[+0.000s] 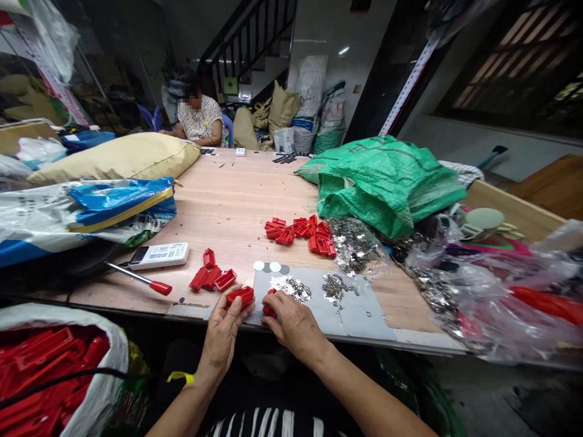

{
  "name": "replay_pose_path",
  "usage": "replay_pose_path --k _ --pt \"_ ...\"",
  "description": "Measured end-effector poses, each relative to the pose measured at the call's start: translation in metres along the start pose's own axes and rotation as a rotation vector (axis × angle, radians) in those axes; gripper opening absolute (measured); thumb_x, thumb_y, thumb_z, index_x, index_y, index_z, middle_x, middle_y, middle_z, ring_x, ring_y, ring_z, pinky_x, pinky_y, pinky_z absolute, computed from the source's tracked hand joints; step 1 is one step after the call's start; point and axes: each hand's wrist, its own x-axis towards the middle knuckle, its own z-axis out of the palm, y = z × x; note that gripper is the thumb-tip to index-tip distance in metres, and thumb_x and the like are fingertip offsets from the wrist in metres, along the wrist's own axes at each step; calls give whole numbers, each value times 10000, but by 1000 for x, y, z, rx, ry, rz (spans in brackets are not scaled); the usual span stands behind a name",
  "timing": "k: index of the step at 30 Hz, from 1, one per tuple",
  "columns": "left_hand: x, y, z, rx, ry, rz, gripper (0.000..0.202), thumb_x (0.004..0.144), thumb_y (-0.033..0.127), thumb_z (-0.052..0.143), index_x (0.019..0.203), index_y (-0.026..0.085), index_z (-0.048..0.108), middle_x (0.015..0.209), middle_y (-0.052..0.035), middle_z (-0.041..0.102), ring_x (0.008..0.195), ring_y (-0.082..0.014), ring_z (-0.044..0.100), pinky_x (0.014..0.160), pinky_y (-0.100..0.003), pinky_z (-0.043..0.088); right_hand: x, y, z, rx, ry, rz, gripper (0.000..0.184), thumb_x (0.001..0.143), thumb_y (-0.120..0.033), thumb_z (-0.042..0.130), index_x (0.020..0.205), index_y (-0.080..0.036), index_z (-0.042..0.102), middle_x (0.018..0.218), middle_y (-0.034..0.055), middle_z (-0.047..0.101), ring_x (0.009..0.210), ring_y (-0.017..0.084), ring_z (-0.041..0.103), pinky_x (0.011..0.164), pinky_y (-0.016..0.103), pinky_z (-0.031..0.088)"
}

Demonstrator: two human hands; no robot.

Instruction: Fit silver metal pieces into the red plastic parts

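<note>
My left hand (223, 321) is closed around a red plastic housing (241, 296), its open hollow side facing up, over the table's front edge. Just to the right, my right hand (294, 325) grips another red plastic piece (269, 303), mostly covered by the fingers. Beyond my hands, a pile of small shiny metal parts (291, 287) lies on a grey mat (364, 309), with a second, darker pile of metal bits (336, 287) to its right. Several red housings (209, 276) rest left of the mat, and a further group of them (303, 230) sits farther back.
A screwdriver (146, 280) and a white boxy device (159, 255) lie at left. Sacks (122, 155) fill the left side; a green woven sack (382, 176) and plastic bags of metal parts (359, 246) the right. A sack of red pieces (54, 370) stands below left. A person (200, 118) sits opposite.
</note>
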Motion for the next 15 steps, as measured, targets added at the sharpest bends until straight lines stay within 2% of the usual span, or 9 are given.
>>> replay_pose_path --k 4,7,11,15 --pt "-3 2 -5 -10 19 -5 341 791 321 670 1106 204 617 1114 -61 674 1024 -194 635 985 -400 462 -2 -4 3 60 66 -55 169 867 -119 510 1001 -214 551 928 43 631 888 181 590 791 287 470" --pt "-7 5 -4 -25 15 -44 362 786 311 679 1121 198 604 1073 -63 688 990 -193 651 954 -386 482 2 5 -10 110 150 -87 151 886 -135 495 1002 -211 558 935 43 641 873 164 596 777 260 466" --pt "-14 10 2 -52 -50 -156 404 790 345 675 1150 198 567 951 -63 721 884 -185 680 902 -387 510 18 44 -41 8 244 75 132 877 -152 513 974 -206 584 897 33 646 786 155 601 700 257 473" --pt "-20 11 7 -95 -109 -247 432 828 373 625 1207 198 515 936 -86 725 963 -229 673 905 -429 507 27 88 -70 -49 274 160 190 846 -141 539 1017 -201 598 971 51 662 853 188 610 764 311 466"
